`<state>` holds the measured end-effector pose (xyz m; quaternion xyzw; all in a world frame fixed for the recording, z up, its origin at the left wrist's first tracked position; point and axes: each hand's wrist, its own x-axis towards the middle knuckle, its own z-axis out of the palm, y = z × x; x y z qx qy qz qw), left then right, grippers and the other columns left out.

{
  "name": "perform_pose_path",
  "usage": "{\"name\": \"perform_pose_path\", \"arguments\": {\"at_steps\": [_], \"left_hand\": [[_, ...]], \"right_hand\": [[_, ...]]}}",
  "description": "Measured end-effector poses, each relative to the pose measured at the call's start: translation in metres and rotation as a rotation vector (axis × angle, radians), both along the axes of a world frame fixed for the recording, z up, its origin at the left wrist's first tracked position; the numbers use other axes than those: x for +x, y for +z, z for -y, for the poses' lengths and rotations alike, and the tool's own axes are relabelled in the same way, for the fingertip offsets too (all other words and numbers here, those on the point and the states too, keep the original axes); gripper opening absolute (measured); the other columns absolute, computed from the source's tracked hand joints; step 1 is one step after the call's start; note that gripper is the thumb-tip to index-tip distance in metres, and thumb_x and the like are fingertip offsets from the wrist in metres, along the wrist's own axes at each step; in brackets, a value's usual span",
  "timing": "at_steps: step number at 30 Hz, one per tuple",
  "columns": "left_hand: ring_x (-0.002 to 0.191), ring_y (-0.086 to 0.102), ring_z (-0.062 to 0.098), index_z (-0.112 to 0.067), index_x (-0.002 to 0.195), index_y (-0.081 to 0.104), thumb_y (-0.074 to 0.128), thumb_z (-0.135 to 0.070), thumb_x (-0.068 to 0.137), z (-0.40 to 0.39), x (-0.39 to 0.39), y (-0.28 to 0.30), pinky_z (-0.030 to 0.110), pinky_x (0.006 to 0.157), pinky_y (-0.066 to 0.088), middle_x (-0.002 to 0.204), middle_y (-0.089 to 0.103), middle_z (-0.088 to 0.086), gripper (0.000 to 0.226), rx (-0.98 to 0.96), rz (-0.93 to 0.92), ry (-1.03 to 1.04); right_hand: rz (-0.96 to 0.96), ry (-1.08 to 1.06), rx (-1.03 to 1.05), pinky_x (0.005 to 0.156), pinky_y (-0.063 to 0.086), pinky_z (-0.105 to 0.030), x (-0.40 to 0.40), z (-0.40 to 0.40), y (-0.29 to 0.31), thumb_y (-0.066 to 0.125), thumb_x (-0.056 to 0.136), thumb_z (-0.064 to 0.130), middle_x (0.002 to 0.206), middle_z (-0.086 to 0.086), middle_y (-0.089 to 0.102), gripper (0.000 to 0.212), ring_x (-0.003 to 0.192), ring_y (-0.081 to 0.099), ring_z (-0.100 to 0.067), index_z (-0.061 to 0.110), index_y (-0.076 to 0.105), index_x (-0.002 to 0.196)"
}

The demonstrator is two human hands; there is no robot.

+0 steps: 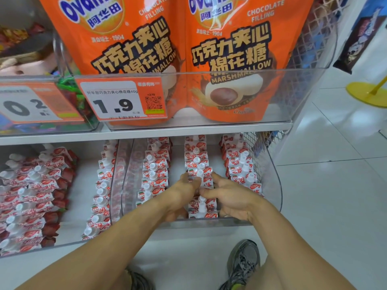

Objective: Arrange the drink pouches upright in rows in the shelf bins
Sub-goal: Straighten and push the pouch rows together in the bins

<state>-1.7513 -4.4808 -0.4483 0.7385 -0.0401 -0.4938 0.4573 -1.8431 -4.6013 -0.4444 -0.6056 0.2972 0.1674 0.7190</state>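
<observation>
Head view: both hands reach into the clear bin (274,185) on the low shelf, on the R side. The drink pouches (156,170) stand up in 3 rows in this bin, red & white w/ white caps. The left hand (184,190) is at the L side of the middle row (196,162). Its fingers are bent round the pouches there & it grips them. The right hand (232,197) is at the R side of the same row. Its thumb & fingers curl in & pinch the pouches too. The 2 hands are close, w/ the row between them. The R row (240,164) sits just beside the right hand, near the wire mesh (254,149).

Next bin to the L (62,243): one neat row by its R wall, plus a messy heap of pouches (35,197) lying flat & tilted.

Shelf above: 2 big orange marshmallow bags (230,55) in a clear bin, w/ a price tag (121,99) that says 1.9. A grey shoe (244,262) is on the white floor below.
</observation>
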Motion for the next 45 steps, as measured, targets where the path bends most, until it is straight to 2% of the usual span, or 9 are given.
{"name": "perform_pose_path", "arguments": {"at_steps": [6,11,19,25,28,32,39,43,45], "left_hand": [[0.143,0.027,0.025,-0.02,0.155,0.005,0.036,-0.045,0.102,0.018,0.024,0.001,0.039,0.114,0.022,0.159,0.023,0.004,0.066,-0.049,0.24,0.1],[0.131,0.043,0.029,-0.025,0.154,0.009,0.034,-0.036,0.104,0.032,0.023,-0.014,0.027,0.093,0.032,0.142,0.046,0.011,0.057,-0.094,0.236,0.059],[0.14,0.033,0.025,-0.019,0.153,0.012,0.032,-0.05,0.1,0.035,0.043,-0.022,0.038,0.115,0.024,0.155,0.031,0.007,0.065,-0.154,0.294,0.157],[0.112,0.055,0.022,-0.025,0.145,0.032,0.036,-0.044,0.101,0.048,0.045,-0.032,0.033,0.095,0.043,0.132,0.055,0.007,0.048,-0.205,0.325,0.166],[0.122,0.05,0.023,-0.021,0.148,0.029,0.03,-0.048,0.101,0.056,0.063,-0.03,0.037,0.107,0.037,0.141,0.048,0.005,0.054,-0.173,0.401,0.218],[0.117,0.056,0.025,-0.015,0.142,0.04,0.028,-0.034,0.105,0.076,0.07,-0.033,0.026,0.091,0.041,0.132,0.057,0.008,0.043,-0.213,0.392,0.244],[0.118,0.055,0.023,-0.015,0.142,0.04,0.025,-0.039,0.105,0.067,0.06,-0.018,0.026,0.094,0.039,0.137,0.055,0.01,0.046,-0.207,0.371,0.189],[0.121,0.051,0.02,-0.017,0.139,0.044,0.049,-0.027,0.099,0.012,0.027,0.027,0.018,0.09,0.033,0.134,0.054,0.004,0.042,-0.168,0.743,-0.02],[0.115,0.054,0.012,-0.015,0.128,0.055,0.059,-0.017,0.092,-0.039,0.008,0.041,0.02,0.095,0.039,0.124,0.06,-0.003,0.036,-0.208,1.085,0.033]], "right_hand": [[0.06,-0.091,-0.414,0.12,0.018,-0.041,0.023,0.01,-0.014,0.042,0.104,0.041,0.166,0.002,0.01,0.071,0.151,0.017,-0.022,0.025,-0.001,0.158],[0.117,-0.125,-0.256,0.12,0.027,-0.041,0.042,0.004,-0.037,0.037,0.107,0.033,0.158,0.005,0.034,0.054,0.146,0.032,-0.018,0.032,0.018,0.157],[0.14,-0.229,-0.368,0.12,0.018,-0.042,0.058,0.014,-0.029,0.03,0.106,0.048,0.163,-0.003,0.021,0.06,0.15,0.021,-0.022,0.021,0.016,0.157],[0.21,-0.216,-0.414,0.115,0.034,-0.047,0.075,0.018,-0.046,0.033,0.097,0.058,0.148,-0.002,0.049,0.055,0.136,0.045,-0.023,0.033,0.041,0.145],[0.215,-0.204,-0.425,0.115,0.033,-0.048,0.085,0.028,-0.043,0.029,0.1,0.06,0.148,-0.006,0.048,0.057,0.135,0.044,-0.025,0.03,0.037,0.148],[0.228,-0.223,-0.417,0.109,0.04,-0.052,0.103,0.032,-0.054,0.028,0.09,0.068,0.141,-0.009,0.056,0.062,0.125,0.054,-0.03,0.039,0.034,0.145],[0.228,-0.231,-0.421,0.107,0.042,-0.045,0.1,0.034,-0.053,0.03,0.093,0.061,0.133,-0.004,0.06,0.056,0.12,0.057,-0.024,0.03,0.044,0.138],[0.277,-0.366,-0.762,0.081,0.046,-0.035,0.075,0.017,-0.005,0.045,0.101,0.037,0.11,-0.014,0.065,0.037,0.102,0.062,-0.032,0.008,0.057,0.121],[0.405,-0.379,-0.875,0.083,0.05,-0.038,0.055,-0.012,0.017,0.054,0.096,0.032,0.107,-0.011,0.067,0.028,0.101,0.063,-0.03,0.011,0.059,0.114]]}}
